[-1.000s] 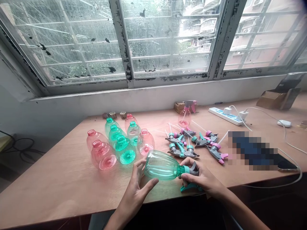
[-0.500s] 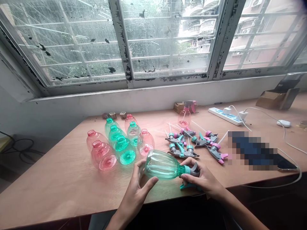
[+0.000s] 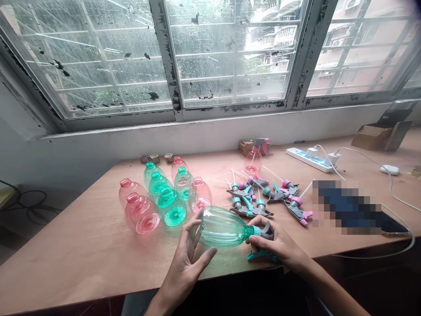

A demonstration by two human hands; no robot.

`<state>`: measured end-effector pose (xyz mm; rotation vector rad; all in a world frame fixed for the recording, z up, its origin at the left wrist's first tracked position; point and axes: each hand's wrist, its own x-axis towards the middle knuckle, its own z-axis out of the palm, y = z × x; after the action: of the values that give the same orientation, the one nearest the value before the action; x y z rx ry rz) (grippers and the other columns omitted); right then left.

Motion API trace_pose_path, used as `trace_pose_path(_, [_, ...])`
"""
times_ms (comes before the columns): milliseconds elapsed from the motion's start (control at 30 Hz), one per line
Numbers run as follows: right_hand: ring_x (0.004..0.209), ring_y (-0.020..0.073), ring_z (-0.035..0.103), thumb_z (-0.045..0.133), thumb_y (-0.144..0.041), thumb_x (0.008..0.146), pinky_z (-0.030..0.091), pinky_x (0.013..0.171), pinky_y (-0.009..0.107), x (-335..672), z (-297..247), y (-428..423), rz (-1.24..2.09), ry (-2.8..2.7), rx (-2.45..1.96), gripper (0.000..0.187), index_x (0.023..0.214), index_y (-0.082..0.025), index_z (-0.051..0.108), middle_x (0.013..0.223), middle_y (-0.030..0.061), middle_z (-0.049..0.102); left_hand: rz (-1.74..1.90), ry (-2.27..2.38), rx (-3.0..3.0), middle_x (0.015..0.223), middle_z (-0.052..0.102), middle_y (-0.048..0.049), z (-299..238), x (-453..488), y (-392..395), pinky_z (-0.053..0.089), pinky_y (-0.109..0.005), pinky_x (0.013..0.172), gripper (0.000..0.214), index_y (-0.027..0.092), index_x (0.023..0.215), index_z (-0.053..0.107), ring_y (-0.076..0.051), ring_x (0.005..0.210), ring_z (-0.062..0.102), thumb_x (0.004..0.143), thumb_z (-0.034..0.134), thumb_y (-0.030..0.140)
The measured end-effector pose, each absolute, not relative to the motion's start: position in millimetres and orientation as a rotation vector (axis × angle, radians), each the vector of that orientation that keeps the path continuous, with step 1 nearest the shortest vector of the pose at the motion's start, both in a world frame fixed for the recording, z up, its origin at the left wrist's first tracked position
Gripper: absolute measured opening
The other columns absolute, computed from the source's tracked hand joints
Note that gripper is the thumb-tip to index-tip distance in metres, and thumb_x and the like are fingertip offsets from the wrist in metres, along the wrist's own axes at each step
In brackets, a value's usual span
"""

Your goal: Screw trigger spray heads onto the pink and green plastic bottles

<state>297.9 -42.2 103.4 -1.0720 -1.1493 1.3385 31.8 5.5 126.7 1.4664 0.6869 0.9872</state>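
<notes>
A clear green spray bottle (image 3: 223, 228) lies on its side in the air above the table's front edge, base to the left. My right hand (image 3: 271, 241) is closed round its teal collar and grey spray head, whose teal trigger (image 3: 259, 255) points down. At the base, my left hand (image 3: 190, 252) is open in a loose cup, thumb clear of the bottle; whether its fingertips touch is hard to tell. Pink bottles (image 3: 138, 210) and green bottles (image 3: 171, 206) without heads stand to the left. Several loose spray heads (image 3: 251, 208) with tubes lie beyond my right hand.
A pink bottle with its spray head (image 3: 253, 160) stands at the back beside a small box (image 3: 245, 147). Towards the right are a power strip (image 3: 307, 159), cables, a pixelated dark object (image 3: 348, 208) and a cardboard box (image 3: 375, 137). Windows line the wall behind.
My left hand has loosened slightly, its thumb and fingers spreading a little off the base. The bottle and my right hand have hardly shifted.
</notes>
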Motion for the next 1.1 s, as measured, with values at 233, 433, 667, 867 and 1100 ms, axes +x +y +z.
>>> trace_pose_path(233, [0.069,0.0183,0.07,0.084,-0.043,0.083,0.062,0.07,0.035,298.0,105.6,-43.1,1.351,-1.179,-1.07,0.04,0.103,-0.019,0.059,0.071,-0.0012,0.073,0.997,0.693,1.432,0.173,0.024,-0.0064,124.9,30.4,8.1,0.02,-0.053,0.13,0.043,0.031,0.128,0.046,-0.033,0.161,0.014,0.094,0.073,0.035])
trace_pose_path(433, [0.069,0.0171,0.068,0.084,-0.043,0.084,0.062,0.068,0.033,298.2,104.9,-42.8,1.36,-1.145,-1.062,0.04,0.105,-0.02,0.058,0.07,-0.0022,0.071,0.981,0.731,1.388,0.173,0.026,-0.005,122.4,31.2,11.6,0.033,-0.048,0.127,0.041,0.031,0.124,0.05,-0.032,0.159,0.022,0.092,0.076,0.031])
trace_pose_path(667, [0.068,0.0154,0.067,0.082,-0.043,0.087,0.062,0.069,0.033,299.8,100.2,-42.2,1.366,-1.123,-1.035,0.04,0.107,-0.02,0.056,0.071,-0.0021,0.072,0.964,0.755,1.42,0.162,0.047,-0.0042,120.9,30.9,15.2,0.042,-0.041,0.122,0.05,0.033,0.138,0.05,-0.03,0.154,0.037,0.094,0.073,0.035])
trace_pose_path(867, [0.068,0.0147,0.067,0.082,-0.042,0.087,0.06,0.068,0.029,299.5,102.0,-43.3,1.356,-1.149,-1.046,0.039,0.105,-0.02,0.056,0.07,-0.0027,0.072,0.9,0.821,1.47,0.156,0.051,-0.0056,121.0,31.1,12.6,0.042,-0.043,0.12,0.053,0.033,0.14,0.044,-0.029,0.143,0.051,0.095,0.071,0.041])
trace_pose_path(1100, [0.068,0.0148,0.067,0.083,-0.043,0.087,0.059,0.067,0.029,298.1,103.6,-42.9,1.324,-1.188,-1.077,0.04,0.106,-0.019,0.057,0.071,-0.0025,0.071,0.873,0.861,1.471,0.153,0.051,-0.0083,123.2,32.9,13.0,0.044,-0.044,0.117,0.047,0.03,0.135,0.044,-0.03,0.139,0.053,0.097,0.068,0.043])
